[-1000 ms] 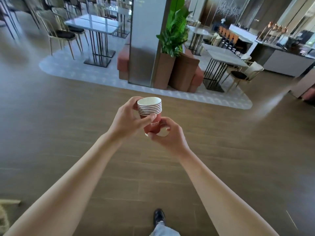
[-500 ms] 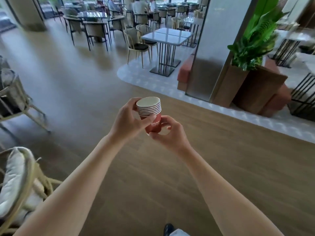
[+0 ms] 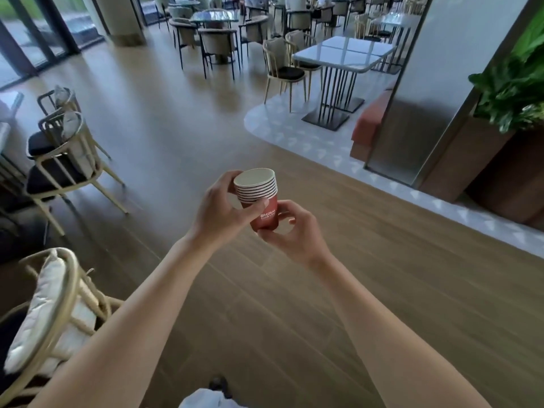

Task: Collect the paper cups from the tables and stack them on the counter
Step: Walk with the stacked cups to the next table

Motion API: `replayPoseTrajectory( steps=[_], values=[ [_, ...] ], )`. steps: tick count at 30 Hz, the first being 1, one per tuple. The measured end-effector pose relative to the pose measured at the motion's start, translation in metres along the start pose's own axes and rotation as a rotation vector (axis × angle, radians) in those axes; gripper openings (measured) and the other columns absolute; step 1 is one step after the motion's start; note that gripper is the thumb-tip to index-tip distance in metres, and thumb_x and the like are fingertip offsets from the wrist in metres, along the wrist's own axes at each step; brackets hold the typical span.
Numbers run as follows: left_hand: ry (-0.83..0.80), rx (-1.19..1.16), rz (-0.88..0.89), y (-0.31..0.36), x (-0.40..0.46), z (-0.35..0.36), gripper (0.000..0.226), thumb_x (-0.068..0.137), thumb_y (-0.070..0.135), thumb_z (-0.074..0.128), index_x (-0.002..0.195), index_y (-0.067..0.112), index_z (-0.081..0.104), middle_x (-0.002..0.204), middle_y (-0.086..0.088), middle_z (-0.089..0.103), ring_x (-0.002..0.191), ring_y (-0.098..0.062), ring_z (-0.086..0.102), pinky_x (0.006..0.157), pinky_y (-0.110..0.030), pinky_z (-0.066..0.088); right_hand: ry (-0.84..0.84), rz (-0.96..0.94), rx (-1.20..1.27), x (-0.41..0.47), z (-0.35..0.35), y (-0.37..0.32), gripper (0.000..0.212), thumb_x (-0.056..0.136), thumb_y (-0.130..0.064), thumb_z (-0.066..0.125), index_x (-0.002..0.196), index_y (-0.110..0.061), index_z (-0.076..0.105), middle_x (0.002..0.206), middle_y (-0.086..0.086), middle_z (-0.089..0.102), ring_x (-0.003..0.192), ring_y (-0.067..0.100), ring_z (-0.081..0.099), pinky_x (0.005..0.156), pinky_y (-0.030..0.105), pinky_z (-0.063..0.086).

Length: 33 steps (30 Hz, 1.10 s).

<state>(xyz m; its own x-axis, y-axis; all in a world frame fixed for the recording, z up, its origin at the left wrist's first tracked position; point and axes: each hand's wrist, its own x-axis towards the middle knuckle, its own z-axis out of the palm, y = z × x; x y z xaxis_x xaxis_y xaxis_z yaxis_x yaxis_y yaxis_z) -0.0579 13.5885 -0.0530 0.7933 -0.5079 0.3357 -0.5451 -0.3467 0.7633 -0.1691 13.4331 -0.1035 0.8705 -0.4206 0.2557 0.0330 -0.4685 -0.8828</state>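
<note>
— What do the hands have?
— The left hand curls round the upper part of the cups, thumb across the front just under the rims. The right hand cups the base, fingers curled beneath and behind it. The stack sits between the two, held in the air over the floor.

— Anything in the cups?
— They are nested one inside another, red with white rims, some seven rims showing. The top one's inside looks pale; whether it holds anything cannot be told.

— What is hidden?
— The stack's bottom, behind the right hand's fingers, and part of the white lettering, behind the left thumb.

— Which way does it point?
— Mouth up, long axis near upright, the top leaning a little to the left.

— And around it?
— Chairs at the left, a white-topped desk farther off, a plant at the right edge, cut off.
</note>
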Motion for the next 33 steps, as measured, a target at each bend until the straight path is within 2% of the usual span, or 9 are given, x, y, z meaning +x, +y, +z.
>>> replayPoseTrajectory(
  steps=[5,9,14,18,26,30,33],
  values=[
    [0.018,-0.005,-0.025,-0.038,0.039,-0.010,0.082,0.068,0.069,0.069,0.135,0.021,0.063,0.119,0.010,0.071,0.108,-0.009,0.066,0.094,-0.029,0.051,-0.032,0.002,-0.006,0.049,0.031,0.011,0.048,0.071,-0.024,0.092,0.115,-0.028,0.072,0.106,-0.015,0.076,0.101,0.008,0.069,0.085,0.008,0.042],
    [0.034,-0.018,-0.039,-0.083,0.081,-0.030,0.083,0.069,0.069,0.069,0.137,0.022,0.062,0.120,0.011,0.071,0.109,-0.008,0.065,0.093,-0.029,0.051,-0.045,0.011,-0.020,0.100,0.073,0.014,0.048,0.071,-0.024,0.092,0.114,-0.030,0.072,0.106,-0.016,0.076,0.101,0.008,0.068,0.084,0.007,0.041],
    [0.061,-0.060,-0.067,-0.149,0.142,-0.076,0.083,0.069,0.069,0.068,0.138,0.023,0.061,0.113,0.018,0.068,0.099,0.002,0.063,0.089,-0.025,0.050,-0.067,0.009,-0.045,0.178,0.144,0.008,0.048,0.070,-0.025,0.091,0.113,-0.030,0.072,0.103,-0.015,0.076,0.100,0.008,0.069,0.083,0.005,0.039],
    [0.070,-0.037,-0.086,-0.193,0.188,-0.125,0.088,0.068,0.070,0.067,0.140,0.021,0.062,0.121,0.006,0.072,0.109,-0.012,0.068,0.095,-0.036,0.056,-0.078,0.014,-0.042,0.233,0.201,-0.010,0.046,0.068,-0.025,0.091,0.110,-0.030,0.073,0.099,-0.012,0.077,0.098,0.009,0.069,0.083,0.006,0.039],
    [0.138,-0.025,-0.102,-0.266,0.254,-0.216,0.086,0.069,0.069,0.068,0.141,0.023,0.062,0.117,0.007,0.072,0.109,-0.014,0.069,0.099,-0.041,0.057,-0.149,-0.037,-0.045,0.328,0.301,-0.047,0.047,0.069,-0.027,0.090,0.113,-0.029,0.073,0.101,-0.013,0.077,0.099,0.008,0.069,0.083,0.005,0.039],
    [0.185,-0.024,-0.148,-0.299,0.267,-0.252,0.089,0.070,0.068,0.068,0.144,0.021,0.060,0.123,0.002,0.073,0.113,-0.015,0.068,0.101,-0.041,0.056,-0.229,-0.070,-0.041,0.363,0.346,-0.060,0.046,0.068,-0.027,0.090,0.110,-0.030,0.073,0.099,-0.013,0.077,0.098,0.005,0.069,0.082,0.005,0.040],
    [0.228,-0.001,-0.181,-0.321,0.273,-0.279,0.088,0.073,0.066,0.071,0.146,0.018,0.059,0.127,-0.001,0.072,0.115,-0.017,0.067,0.103,-0.042,0.055,-0.282,-0.104,-0.016,0.385,0.380,-0.071,0.043,0.064,-0.036,0.086,0.105,-0.035,0.070,0.096,-0.013,0.076,0.094,0.003,0.068,0.081,0.005,0.040]
  ],
)
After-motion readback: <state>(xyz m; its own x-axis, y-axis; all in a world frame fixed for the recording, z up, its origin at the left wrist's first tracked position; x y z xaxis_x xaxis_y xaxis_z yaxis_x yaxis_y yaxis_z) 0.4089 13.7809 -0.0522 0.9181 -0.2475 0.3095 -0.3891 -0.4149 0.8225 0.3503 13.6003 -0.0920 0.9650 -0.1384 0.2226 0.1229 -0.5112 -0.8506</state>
